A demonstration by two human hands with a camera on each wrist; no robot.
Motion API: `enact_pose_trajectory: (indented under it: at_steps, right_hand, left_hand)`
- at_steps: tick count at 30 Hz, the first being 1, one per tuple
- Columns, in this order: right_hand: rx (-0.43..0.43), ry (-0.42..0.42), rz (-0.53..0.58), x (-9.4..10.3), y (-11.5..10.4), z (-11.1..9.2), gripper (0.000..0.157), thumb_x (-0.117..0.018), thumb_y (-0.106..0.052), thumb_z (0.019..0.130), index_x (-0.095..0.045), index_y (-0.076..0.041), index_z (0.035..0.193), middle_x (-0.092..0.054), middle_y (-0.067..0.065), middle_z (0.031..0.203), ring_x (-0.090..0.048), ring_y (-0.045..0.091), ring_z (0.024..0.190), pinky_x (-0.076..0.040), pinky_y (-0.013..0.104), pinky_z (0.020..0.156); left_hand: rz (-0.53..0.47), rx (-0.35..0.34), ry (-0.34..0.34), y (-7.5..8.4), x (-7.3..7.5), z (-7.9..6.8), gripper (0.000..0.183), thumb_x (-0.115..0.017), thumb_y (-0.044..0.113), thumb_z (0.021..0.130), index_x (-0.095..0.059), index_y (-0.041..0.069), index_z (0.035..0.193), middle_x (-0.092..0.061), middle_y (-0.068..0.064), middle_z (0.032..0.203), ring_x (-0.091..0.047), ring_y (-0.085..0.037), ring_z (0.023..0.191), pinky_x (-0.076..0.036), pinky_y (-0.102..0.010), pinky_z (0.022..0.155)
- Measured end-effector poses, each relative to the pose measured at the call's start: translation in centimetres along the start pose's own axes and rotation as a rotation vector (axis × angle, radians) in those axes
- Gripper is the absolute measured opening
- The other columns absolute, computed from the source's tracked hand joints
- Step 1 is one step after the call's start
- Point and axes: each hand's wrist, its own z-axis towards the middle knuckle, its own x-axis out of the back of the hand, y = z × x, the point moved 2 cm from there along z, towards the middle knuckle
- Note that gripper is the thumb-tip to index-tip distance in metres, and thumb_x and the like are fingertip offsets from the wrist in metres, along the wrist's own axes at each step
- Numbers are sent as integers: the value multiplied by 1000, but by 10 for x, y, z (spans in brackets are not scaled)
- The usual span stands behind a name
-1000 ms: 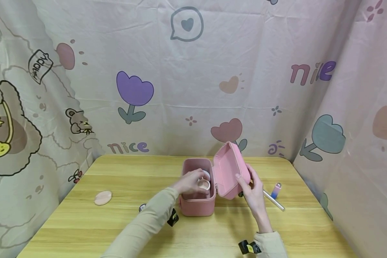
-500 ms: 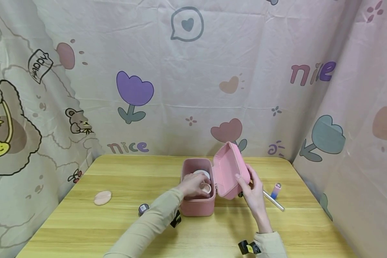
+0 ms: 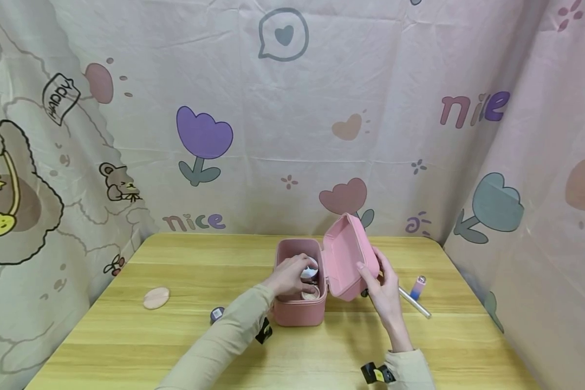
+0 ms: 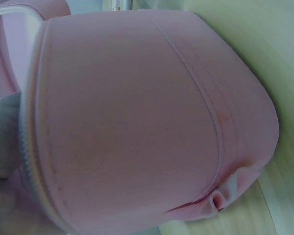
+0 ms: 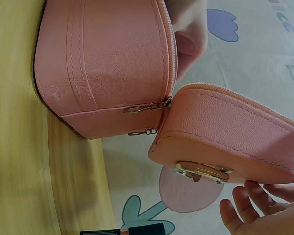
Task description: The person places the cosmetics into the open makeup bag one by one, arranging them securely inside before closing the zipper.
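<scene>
A: Case, quick: looks + pos.?

B: Boxy pink leather-look zip case (image 3: 299, 315) stood upright approx. mid on the pale wood-grain table (image 3: 214, 260). Rounded corners, stitched seams, pale zip round the rim, gold-tone zip pulls (image 5: 156, 105); a ruffled pink trim (image 4: 223, 196) showed low on one side.

A: Lid?

B: Matching pink lid (image 3: 343, 257) hung open, tilted, R side, w/ a gold-tone metal handle (image 5: 202, 170) on its outside.

A: R hand?

B: R hand (image 3: 382, 290) gripped the lid, thumb at its edge.

A: L hand?

B: L hand (image 3: 288, 275) was inside the case, fingers by a round white-topped jar (image 3: 309, 272), thumb nr a small round beige pot (image 3: 311, 293). Couldn't tell if it held either.
</scene>
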Motion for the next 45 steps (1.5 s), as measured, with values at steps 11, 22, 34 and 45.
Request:
enact_pose_trajectory:
  at_steps: [11,22,34,45]
  right_hand:
    - [5,-1,15,0,-1,0,52,-62,-19,83,-42,-15,131,-51,8,123,-49,8,103,-47,13,78]
    - [-19,-8,-2,-2,-27,-8,53,-60,-14,84,-40,-6,132,-50,13,124,-48,4,101,-47,11,77]
    - [-12,-14,14,0,-11,-3,54,-61,-17,84,-40,-11,133,-50,10,125,-49,5,102,-48,12,77]
    - [-1,-11,3,0,1,-1,53,-61,-21,84,-40,-16,132,-49,8,124,-50,8,101,-49,14,76]
  left_hand:
    - [-246,11,116,-15,8,-15,40,-72,27,73,-58,10,106,-56,-4,104,-52,-20,98,-42,-36,88]
    - [-522,10,164,-38,19,-36,43,-74,22,71,-57,8,109,-58,-8,112,-50,-20,110,-37,-46,101]
    - [-494,60,164,-74,43,-77,45,-73,28,72,-56,18,112,-58,1,112,-50,-19,107,-36,-46,98]
    - [-457,113,147,-82,65,-113,47,-73,23,71,-55,16,113,-58,-1,108,-51,-23,102,-39,-43,96]
